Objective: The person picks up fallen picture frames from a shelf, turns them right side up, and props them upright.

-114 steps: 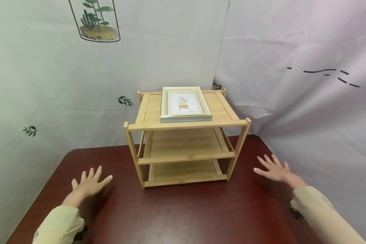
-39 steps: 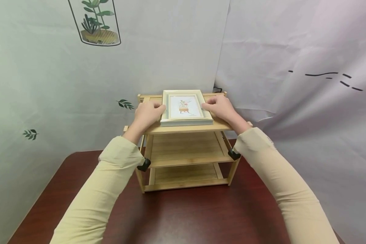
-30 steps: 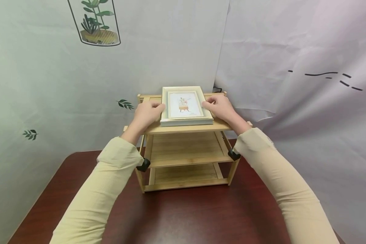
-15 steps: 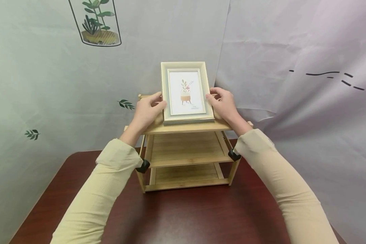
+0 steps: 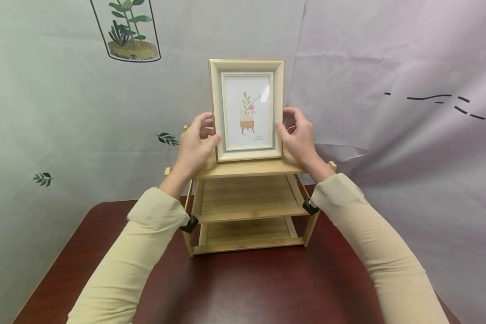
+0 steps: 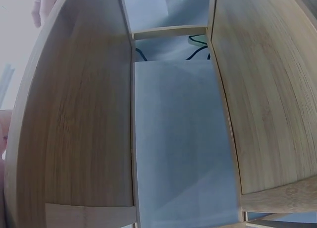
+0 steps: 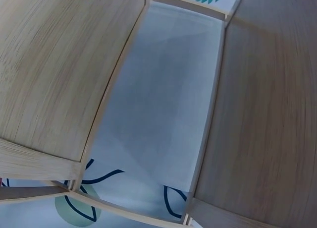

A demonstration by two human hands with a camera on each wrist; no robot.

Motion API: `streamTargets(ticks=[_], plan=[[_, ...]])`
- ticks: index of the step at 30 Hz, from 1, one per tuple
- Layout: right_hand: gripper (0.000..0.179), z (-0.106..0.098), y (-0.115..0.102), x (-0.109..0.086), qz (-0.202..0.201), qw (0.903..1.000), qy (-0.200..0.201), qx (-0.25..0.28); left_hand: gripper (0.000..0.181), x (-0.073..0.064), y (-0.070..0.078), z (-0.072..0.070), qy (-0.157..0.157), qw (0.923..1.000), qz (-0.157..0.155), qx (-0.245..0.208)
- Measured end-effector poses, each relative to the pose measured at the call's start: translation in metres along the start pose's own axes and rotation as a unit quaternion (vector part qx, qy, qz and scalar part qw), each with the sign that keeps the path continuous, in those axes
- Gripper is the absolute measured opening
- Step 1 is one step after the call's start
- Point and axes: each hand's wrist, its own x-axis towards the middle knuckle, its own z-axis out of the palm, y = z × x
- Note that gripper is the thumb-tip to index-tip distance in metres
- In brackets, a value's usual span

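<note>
From the left, our left hand (image 5: 196, 141) is clamped on the left side of the picture frame (image 5: 247, 112), thumb on the front border, fingers reaching behind the edge. We judge this a good hold: pinching the border alone spares the glossy pane from fingermarks. The left wrist view offers us mostly boards, with bits of fingers at its left edge, so it tells us little about the grip.

In the middle, the frame stands near upright over the front of the top shelf (image 5: 251, 168) of the wooden rack, its picture facing us. Its bottom edge is at or just above the wood; we cannot tell which. If it does touch, we would let the shelf take the weight and use our hands only to steady and angle the frame. With the shelf's front edge so close, a forward slide seems the main risk, so we should guard the bottom.

On the right, our right hand (image 5: 299, 137) is likewise clamped on the border, thumb in front, fingers behind. That thumb sits a little higher than the left one; levelling the two should help us turn the frame without a twist. The right wrist view shows boards and the printed cloth (image 7: 163, 64), but no hand.
</note>
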Motion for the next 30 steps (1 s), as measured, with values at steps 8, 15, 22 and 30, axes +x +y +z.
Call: streamTargets(ticks=[8, 15, 22, 30], plan=[[0.027, -0.001, -0.002, -0.003, -0.078, 0.9962, 0.036, 0.008, 0.044, -0.003, 0.004, 0.002, 0.020, 0.9979, 0.056, 0.024], [0.028, -0.002, -0.004, -0.005, -0.092, 0.9950, 0.038, -0.001, 0.044, -0.005, 0.004, 0.003, 0.018, 0.9961, 0.074, 0.044], [0.028, -0.004, -0.012, -0.006, -0.061, 0.9978, 0.022, -0.014, 0.044, -0.010, 0.009, 0.005, 0.028, 0.9950, 0.066, 0.068], [0.022, -0.002, -0.003, 0.001, 0.040, 0.9991, 0.007, -0.012, 0.044, -0.020, 0.017, 0.019, 0.076, 0.9863, 0.113, 0.093]])
